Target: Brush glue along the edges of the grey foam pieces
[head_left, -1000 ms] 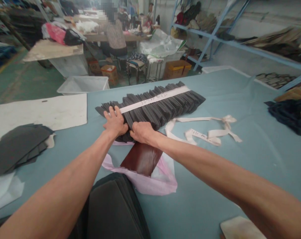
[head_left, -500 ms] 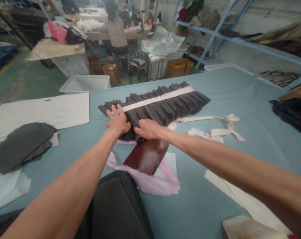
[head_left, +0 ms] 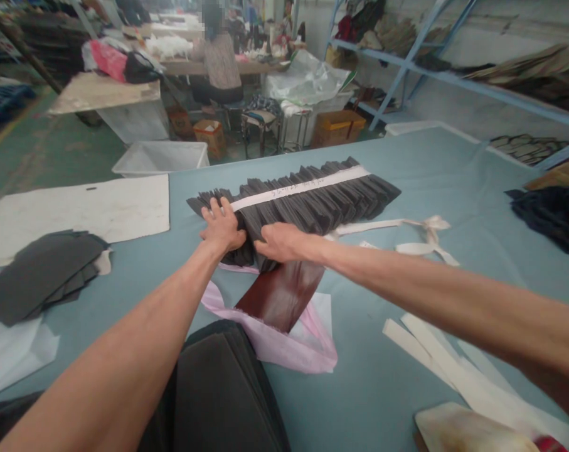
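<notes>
A long bundle of dark grey cut pieces [head_left: 307, 204], standing on edge side by side, lies across the table with a white written-on strip along its top. Over its left end rests my left hand [head_left: 222, 227], fingers spread on the pieces and the strip. My right hand [head_left: 281, 242] is closed on the front edge of several pieces near the left end; its fingertips are partly hidden. Below the bundle, a shiny brown-red sheet [head_left: 279, 298] sticks out towards me. A pink cloth band [head_left: 291, 348] loops around its near end, with white paper beneath.
A stack of dark pieces [head_left: 225, 389] lies close to me. More dark pieces [head_left: 44, 270] and a cream board [head_left: 77, 210] are on the left. Pale strips [head_left: 453, 358] and a tied band [head_left: 430, 232] lie right. Beyond the table are a white bin [head_left: 164, 157], a seated person and blue shelving [head_left: 416, 66].
The bundle has shifted very slightly to the right at its far end. My right forearm is a little higher, covering more of the written-on label. Both hands keep nearly the same place.
</notes>
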